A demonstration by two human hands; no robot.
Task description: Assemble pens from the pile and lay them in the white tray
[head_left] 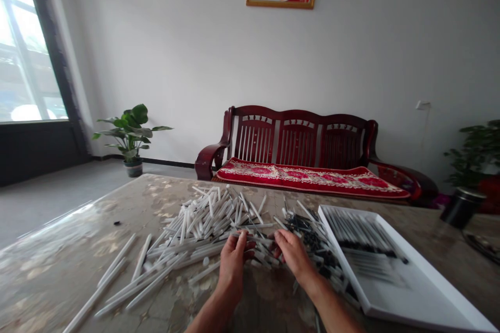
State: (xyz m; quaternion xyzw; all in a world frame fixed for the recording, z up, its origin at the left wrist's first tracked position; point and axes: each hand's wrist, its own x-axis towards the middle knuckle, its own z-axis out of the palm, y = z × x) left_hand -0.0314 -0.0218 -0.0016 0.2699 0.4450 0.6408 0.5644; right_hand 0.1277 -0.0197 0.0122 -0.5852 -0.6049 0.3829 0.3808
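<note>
My left hand (234, 257) is closed, its thumb pressed over curled fingers, at the near edge of a heap of white pen-like tubes (203, 218). A little to the right, my right hand (292, 251) has its thumb and fingers drawn together in a pinch. Slender pieces lie in and behind the gap between the hands, so what either one grips cannot be made out. Right of my right hand spreads a pile of small black parts (308, 231), mixed with some white tubes. Longer white tubes (136, 283) lie loose at the left.
A shallow white box (425, 291) on the right holds rows of black-ended pens (363, 229). A black canister (464, 207) stands behind it. One small black piece (116, 223) lies at the left on the patterned table (70, 260). Beyond is a red wooden bench (297, 140).
</note>
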